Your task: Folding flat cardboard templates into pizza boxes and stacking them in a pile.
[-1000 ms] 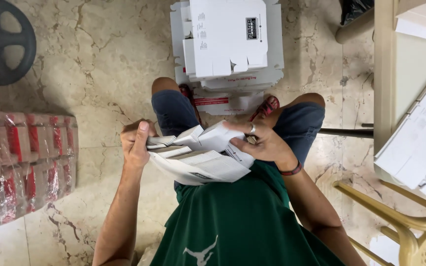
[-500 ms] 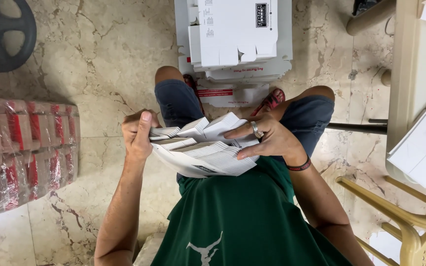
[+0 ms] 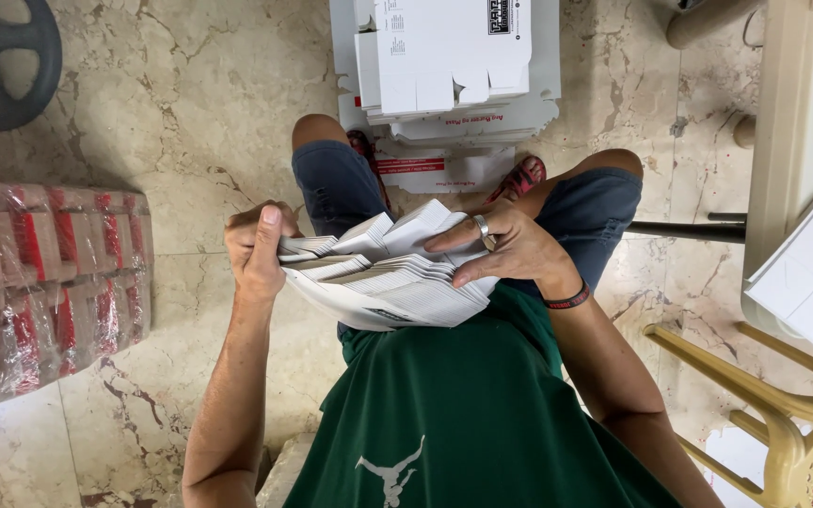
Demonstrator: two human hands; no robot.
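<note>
I sit looking down at my lap, holding a thick stack of flat white printed cardboard sheets (image 3: 383,277) over my knees. My left hand (image 3: 258,246) grips the stack's left end, thumb on top. My right hand (image 3: 505,246), with a ring and a dark wristband, lies over the right end, its fingers spread among the fanned upper sheets. Both hands clasp the same stack.
A pile of flat white carton blanks (image 3: 449,66) lies on the marble floor beyond my feet. Shrink-wrapped red and white packs (image 3: 44,282) sit at the left, a dark wheel (image 3: 2,61) top left. A beige table (image 3: 806,141) and yellow chair (image 3: 783,414) stand at right.
The view has shifted slightly. My right fingers have spread further into the fanned top sheets; the stack stays in both hands over my lap.
</note>
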